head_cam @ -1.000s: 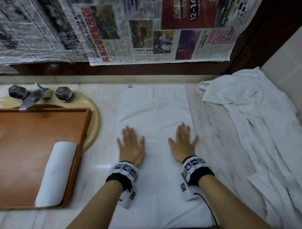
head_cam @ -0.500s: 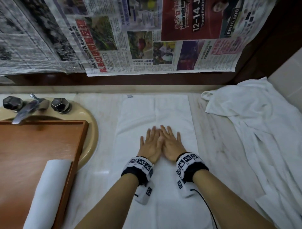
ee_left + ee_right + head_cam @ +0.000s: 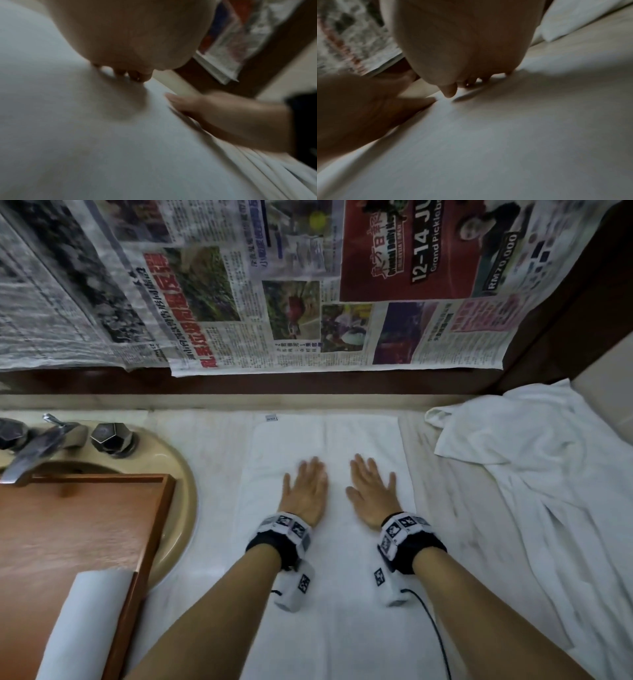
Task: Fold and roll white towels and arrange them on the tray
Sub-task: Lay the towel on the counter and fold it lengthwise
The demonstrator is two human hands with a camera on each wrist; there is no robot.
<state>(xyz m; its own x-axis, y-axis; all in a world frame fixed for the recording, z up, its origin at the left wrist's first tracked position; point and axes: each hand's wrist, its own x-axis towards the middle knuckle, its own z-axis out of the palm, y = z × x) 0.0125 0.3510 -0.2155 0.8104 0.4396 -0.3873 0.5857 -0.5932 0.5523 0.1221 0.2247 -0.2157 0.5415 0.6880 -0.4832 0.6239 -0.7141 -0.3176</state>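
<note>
Rolled towel [image 3: 82, 625] and tray [image 3: 78, 525] cut off at left edge.

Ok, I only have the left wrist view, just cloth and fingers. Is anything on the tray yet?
Observer: Yes, one rolled towel lies along the right side of the wooden tray.
Operator: Where is the tray from the hands?
Observer: To their left, set over the sink, just below the tap.
Operator: Any more towels to do?
Observer: A crumpled white pile lies on the counter, to the right of the flat towel.
</note>
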